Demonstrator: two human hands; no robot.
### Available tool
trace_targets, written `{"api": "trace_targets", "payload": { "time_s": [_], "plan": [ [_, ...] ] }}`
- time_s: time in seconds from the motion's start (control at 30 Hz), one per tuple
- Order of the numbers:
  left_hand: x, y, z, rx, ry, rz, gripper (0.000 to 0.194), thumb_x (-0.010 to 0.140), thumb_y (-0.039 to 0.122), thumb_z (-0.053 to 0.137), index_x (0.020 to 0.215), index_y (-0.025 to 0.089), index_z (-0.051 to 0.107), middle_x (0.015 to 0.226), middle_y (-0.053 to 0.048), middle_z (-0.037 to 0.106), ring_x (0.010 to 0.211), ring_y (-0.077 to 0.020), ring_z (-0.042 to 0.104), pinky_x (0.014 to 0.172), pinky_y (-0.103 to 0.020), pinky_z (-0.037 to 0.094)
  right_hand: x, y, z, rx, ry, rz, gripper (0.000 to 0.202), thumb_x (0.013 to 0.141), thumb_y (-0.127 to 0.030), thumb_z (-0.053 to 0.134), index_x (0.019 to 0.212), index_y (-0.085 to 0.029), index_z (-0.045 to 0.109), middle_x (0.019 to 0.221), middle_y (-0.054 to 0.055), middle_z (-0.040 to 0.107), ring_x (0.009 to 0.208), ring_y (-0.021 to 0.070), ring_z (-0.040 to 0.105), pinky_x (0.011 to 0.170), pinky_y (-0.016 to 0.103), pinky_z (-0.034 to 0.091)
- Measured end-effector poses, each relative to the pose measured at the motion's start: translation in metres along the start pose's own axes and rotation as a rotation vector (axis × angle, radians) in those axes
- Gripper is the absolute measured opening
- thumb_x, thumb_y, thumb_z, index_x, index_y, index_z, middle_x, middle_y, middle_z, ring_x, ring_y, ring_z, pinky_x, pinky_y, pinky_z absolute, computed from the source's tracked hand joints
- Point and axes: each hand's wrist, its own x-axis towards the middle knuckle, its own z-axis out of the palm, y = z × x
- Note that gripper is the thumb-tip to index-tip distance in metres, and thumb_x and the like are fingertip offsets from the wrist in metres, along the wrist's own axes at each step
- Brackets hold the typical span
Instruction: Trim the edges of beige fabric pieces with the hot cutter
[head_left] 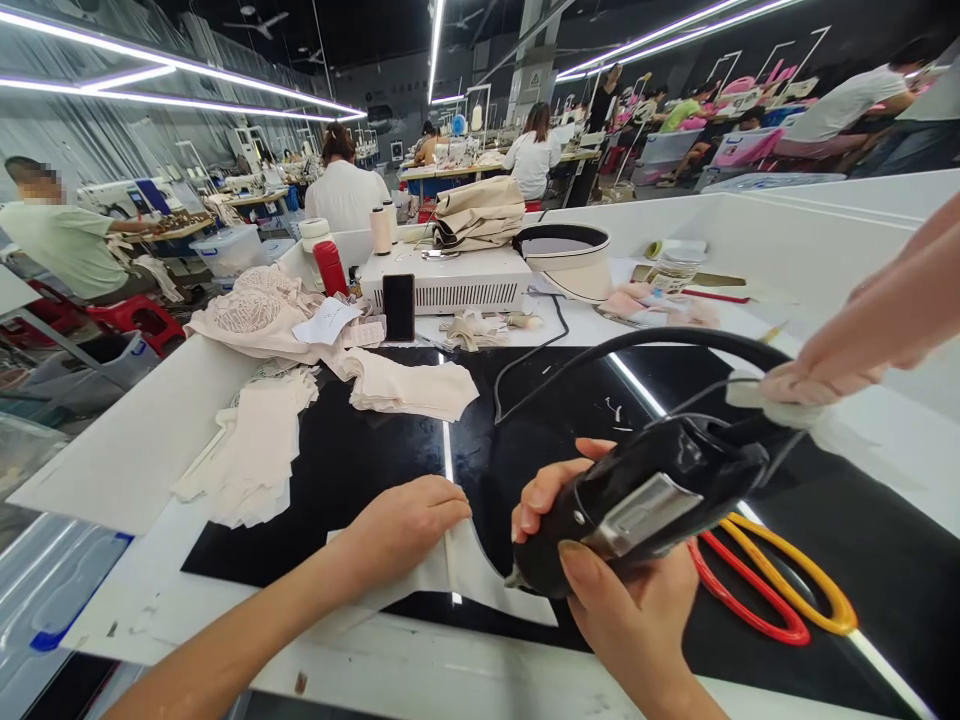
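My right hand (pixel 622 600) is wrapped round a black corded hand tool (pixel 660 500) with a metal plate on its side. The tool's small tip points down and left, close to the edge of a thin white fabric piece (pixel 487 580) on the black tabletop. My left hand (pixel 401 530) presses on that fabric, fingers bent and partly hidden beneath. At the upper right, another person's hand (pixel 832 360) grips a pale cloth (pixel 840 425) by the tool's rear end and cord. Scissors (pixel 795 580) with red and yellow handles lie right of the tool.
Stacked pale fabric pieces (pixel 259 440) and a folded strip (pixel 412 385) lie left. Behind stand a phone (pixel 399 308), a white vented box (pixel 450 285), a red bottle (pixel 330 268) and a visor (pixel 570 265). The black cord (pixel 600 350) arches over the board.
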Motion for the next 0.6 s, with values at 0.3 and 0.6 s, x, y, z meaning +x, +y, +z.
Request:
{"api": "trace_targets", "payload": {
  "time_s": [0.3,0.6],
  "plan": [
    [-0.007,-0.007,-0.002,0.028,-0.01,0.052,0.018,0.103,0.006,0.055,0.112,0.017,0.068,0.115,-0.005,0.072,0.112,-0.0186,0.069,0.097,-0.029,0.06,-0.008,-0.006,-0.007,-0.035,0.007,-0.012,0.041,0.09,-0.038,0.082,0.126,-0.032,0.065,0.078,0.001,0.067,0.061,0.0161,0.062,0.05,0.027,0.057],
    [-0.014,-0.004,0.0,-0.009,0.047,0.088,0.023,0.106,0.009,0.052,0.124,0.015,0.066,0.125,-0.009,0.072,0.121,-0.0192,0.069,0.101,-0.03,0.06,0.007,-0.004,-0.006,-0.049,0.036,-0.035,0.042,0.088,-0.039,0.084,0.125,-0.031,0.066,0.08,0.001,0.064,0.059,0.018,0.063,0.049,0.032,0.058]
  ]
}}
